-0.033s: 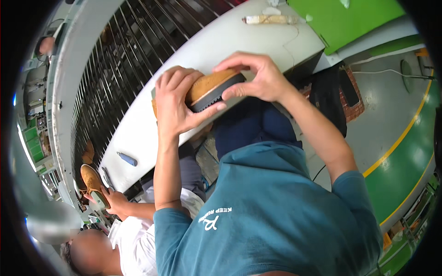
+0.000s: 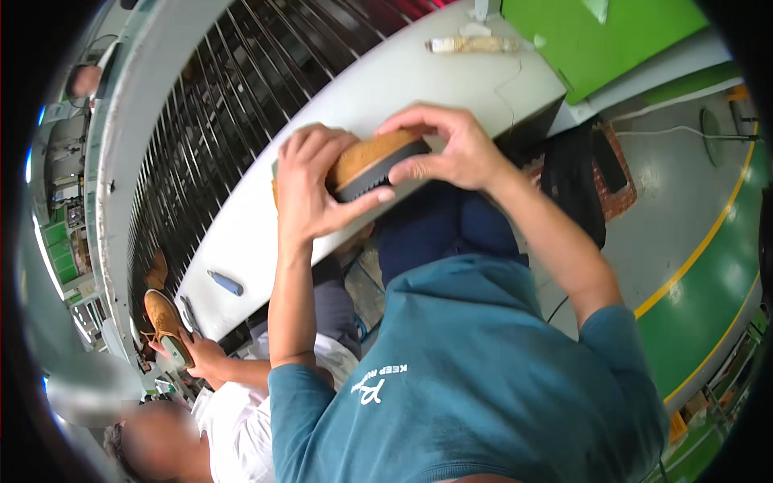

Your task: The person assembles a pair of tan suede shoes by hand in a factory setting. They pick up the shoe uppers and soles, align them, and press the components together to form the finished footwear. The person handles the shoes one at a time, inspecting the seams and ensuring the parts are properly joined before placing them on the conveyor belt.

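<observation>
A tan shoe with a thick dark sole is held between my two hands above the white worktop, toe pointing right. My left hand wraps over the shoe's middle and heel part, its thumb stretched along the edge of the sole. At the toe, my right hand grips with the fingers on top and the thumb against the sole. Most of the shoe's rear is hidden behind my left hand.
A metal bar rack runs along the worktop's far side. On the worktop lie a blue-handled tool and a pale wrapped stick with thread. At left, a co-worker's hand holds another tan shoe. A green panel stands at upper right.
My hands and the shoe sit very slightly lower in the picture, along with a small shift of the whole view. The grip looks the same.
</observation>
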Demonstrator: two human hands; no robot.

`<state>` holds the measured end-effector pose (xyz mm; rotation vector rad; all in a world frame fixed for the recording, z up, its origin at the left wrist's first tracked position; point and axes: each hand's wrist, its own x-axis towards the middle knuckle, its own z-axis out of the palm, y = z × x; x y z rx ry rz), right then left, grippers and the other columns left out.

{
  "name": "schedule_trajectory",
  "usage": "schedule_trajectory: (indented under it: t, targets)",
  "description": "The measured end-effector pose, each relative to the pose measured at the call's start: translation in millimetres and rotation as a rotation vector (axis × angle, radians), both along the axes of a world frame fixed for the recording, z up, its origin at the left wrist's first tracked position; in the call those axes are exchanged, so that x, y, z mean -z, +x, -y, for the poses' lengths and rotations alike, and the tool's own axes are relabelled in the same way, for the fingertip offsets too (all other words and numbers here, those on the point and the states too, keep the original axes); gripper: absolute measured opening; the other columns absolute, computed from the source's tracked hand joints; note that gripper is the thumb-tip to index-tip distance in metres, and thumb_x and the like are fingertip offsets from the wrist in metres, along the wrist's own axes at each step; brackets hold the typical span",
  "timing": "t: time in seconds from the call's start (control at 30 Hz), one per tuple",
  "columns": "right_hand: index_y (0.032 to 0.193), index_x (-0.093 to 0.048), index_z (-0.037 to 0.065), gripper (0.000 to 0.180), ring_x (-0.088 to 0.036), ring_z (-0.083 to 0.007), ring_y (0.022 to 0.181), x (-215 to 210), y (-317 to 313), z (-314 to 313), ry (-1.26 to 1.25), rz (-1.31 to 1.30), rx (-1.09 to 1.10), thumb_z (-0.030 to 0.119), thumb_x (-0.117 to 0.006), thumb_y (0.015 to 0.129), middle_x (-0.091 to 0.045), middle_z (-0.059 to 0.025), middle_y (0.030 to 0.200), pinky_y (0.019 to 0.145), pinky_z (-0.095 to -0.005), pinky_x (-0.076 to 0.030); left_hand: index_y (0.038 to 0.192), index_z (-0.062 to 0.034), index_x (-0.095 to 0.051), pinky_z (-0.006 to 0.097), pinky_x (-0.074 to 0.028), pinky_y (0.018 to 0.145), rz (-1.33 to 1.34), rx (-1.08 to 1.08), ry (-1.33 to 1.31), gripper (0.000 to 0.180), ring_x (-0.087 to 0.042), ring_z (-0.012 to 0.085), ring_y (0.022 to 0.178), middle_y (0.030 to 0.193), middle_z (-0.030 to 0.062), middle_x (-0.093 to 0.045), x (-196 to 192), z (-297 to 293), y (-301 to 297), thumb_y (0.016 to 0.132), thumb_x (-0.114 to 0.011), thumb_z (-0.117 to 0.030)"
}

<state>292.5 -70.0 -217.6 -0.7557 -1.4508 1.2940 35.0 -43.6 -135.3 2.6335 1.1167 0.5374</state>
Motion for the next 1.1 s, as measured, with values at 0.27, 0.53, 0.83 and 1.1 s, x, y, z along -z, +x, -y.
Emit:
schedule_trajectory:
  t: [0.27, 0.53, 0.83, 1.1]
  targets:
    - [0.173, -0.033, 0.013, 0.082, -0.057, -0.0302, 0.148, 2, -49, 40, -0.639, -0.799, -0.129, 0.062, -0.055, 0.111, -0.051, -0.0150, 0.167, 0.121, -0.0478, -0.050, 0.156, 0.0022, -0.050, 0.063, -0.042, 0.122, 1.709, 0.277, -0.458, 0.116, -0.061, 0.0488, 0.132, 0.136, 0.0272, -0.065, 7, 0, 31, 0.098, -0.027, -0.095]
    - [0.148, -0.060, 0.000, 0.055, -0.071, -0.0200, 0.121, -36, -14, -6, -0.377, -0.455, 0.178, 0.025, -0.080, 0.103, -0.072, -0.0115, 0.135, 0.107, -0.0368, -0.056, 0.117, 0.0058, -0.071, 0.052, -0.057, 0.102, 1.946, -0.046, -0.347, 0.092, -0.072, 0.0392, 0.100, 0.106, 0.0240, -0.074, 33, -23, -15, 0.116, -0.020, -0.070]
    - [0.141, -0.066, -0.002, 0.052, -0.068, -0.0158, 0.119, -9, -24, -22, -0.247, -0.160, 0.180, 0.023, -0.084, 0.100, -0.074, -0.0091, 0.129, 0.109, -0.0332, -0.052, 0.088, 0.0078, -0.074, 0.050, -0.054, 0.098, 1.879, -0.194, -0.331, 0.084, -0.066, 0.0397, 0.097, 0.096, 0.0249, -0.070, 99, -35, -49, 0.114, -0.025, -0.056]
    - [0.140, -0.066, -0.003, 0.052, -0.069, -0.0147, 0.115, -8, -25, -20, -0.171, -0.070, 0.165, 0.024, -0.084, 0.100, -0.075, -0.0083, 0.126, 0.105, -0.0317, -0.053, 0.078, -0.0034, -0.071, 0.050, -0.058, 0.095, 1.855, -0.225, -0.445, 0.045, -0.069, 0.0336, 0.093, 0.085, 0.0157, -0.072, 100, -35, -60, 0.112, -0.053, -0.027]
